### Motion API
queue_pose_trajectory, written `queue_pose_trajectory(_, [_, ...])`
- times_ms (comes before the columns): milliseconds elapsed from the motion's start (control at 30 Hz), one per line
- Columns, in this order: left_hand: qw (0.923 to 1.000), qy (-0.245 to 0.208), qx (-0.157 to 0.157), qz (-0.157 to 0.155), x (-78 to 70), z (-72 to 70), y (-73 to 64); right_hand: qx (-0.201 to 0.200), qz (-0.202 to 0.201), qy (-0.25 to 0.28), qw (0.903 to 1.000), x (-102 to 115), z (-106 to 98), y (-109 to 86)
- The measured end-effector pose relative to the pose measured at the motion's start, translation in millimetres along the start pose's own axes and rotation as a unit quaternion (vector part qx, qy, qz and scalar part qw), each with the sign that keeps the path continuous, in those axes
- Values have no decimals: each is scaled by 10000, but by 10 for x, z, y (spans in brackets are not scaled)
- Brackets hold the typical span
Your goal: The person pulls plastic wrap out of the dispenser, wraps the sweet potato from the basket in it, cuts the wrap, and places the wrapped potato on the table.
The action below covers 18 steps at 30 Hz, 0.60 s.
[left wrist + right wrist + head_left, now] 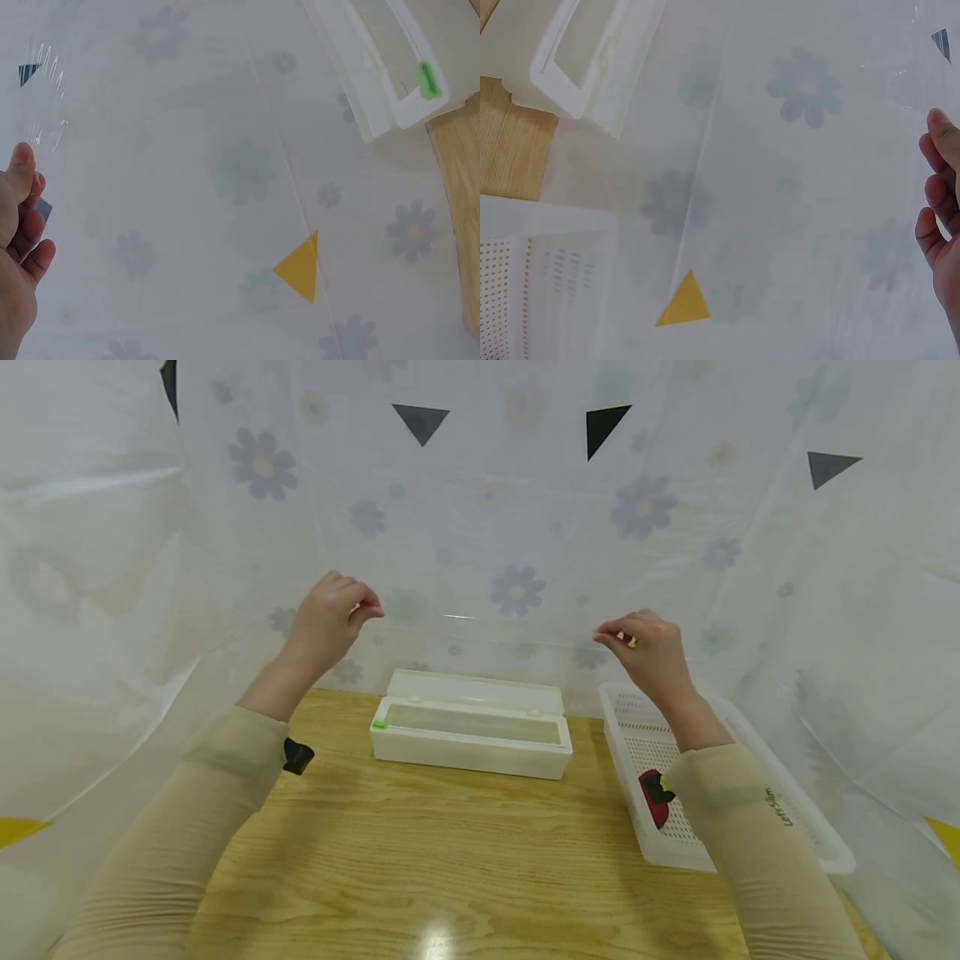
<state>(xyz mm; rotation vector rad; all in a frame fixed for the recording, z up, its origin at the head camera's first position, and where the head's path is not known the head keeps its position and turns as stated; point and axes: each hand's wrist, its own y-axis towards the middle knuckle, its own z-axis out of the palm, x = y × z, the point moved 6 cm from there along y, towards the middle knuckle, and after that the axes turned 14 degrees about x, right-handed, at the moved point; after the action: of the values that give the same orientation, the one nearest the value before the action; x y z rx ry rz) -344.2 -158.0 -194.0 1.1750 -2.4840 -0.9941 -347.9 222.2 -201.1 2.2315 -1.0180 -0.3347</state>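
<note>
Both hands are raised in front of the curtain, apart from each other. Between thumb and fingers, my left hand pinches one side of a clear sheet of plastic wrap. My right hand pinches the other side at a similar height. The film is nearly invisible, showing mostly as glints and creases beside the left fingertips and the right fingertips. Below, between the hands, a white plastic wrap dispenser sits on the table, its lid raised. A green slider is at its left end.
To the right stands a white perforated basket holding a red object, partly hidden by the right sleeve. A flowered translucent curtain hangs behind the wooden table and along both sides.
</note>
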Motion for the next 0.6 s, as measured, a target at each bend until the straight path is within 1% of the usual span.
queue_pose_trajectory(133, [10000,5,35,28,-15,0,-9,-1,-18,24,10000,-3,8,-33])
queue_pose_trajectory(400, [9997,-45,-14,243,-92,-41,-91,28,-89,-68,9999,29,-25,-111])
queue_pose_trajectory(600, [9994,-73,-28,351,-150,-88,-150,-33,-283,-68,9996,101,-78,-163])
